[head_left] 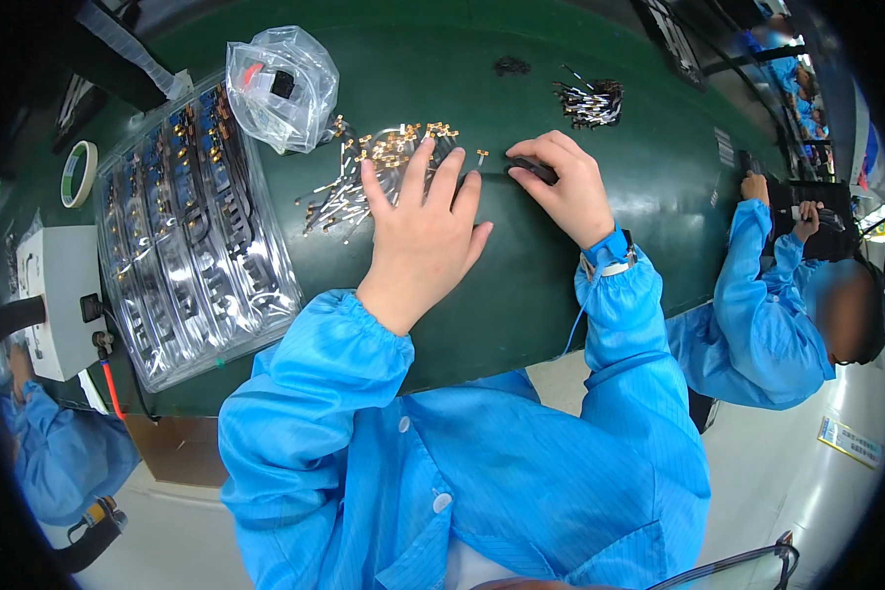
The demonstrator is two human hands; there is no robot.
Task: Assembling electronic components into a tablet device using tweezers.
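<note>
My left hand (421, 228) lies palm down with its fingers spread. Its fingertips rest on the near right part of a loose pile of small flex cables (388, 147) with gold and silvery ends, and they hide some of them. One small gold-ended piece (482, 155) sits apart, just beyond the fingertips on the right. To the right, my right hand (568, 189) is closed, thumb against fingers, on a small dark object (533, 169). Its exact kind does not show. A blue wrist strap (608, 251) with a thin cord circles the right wrist.
At left is a clear plastic tray (283, 295) with rows of parts, with a plastic bag (290, 123) by its far corner. A bundle of dark and silvery pieces (590, 102) and some black bits (511, 66) lie far right. A grey box (67, 344) and tape roll (79, 174) stand left; a co-worker (772, 315) works right.
</note>
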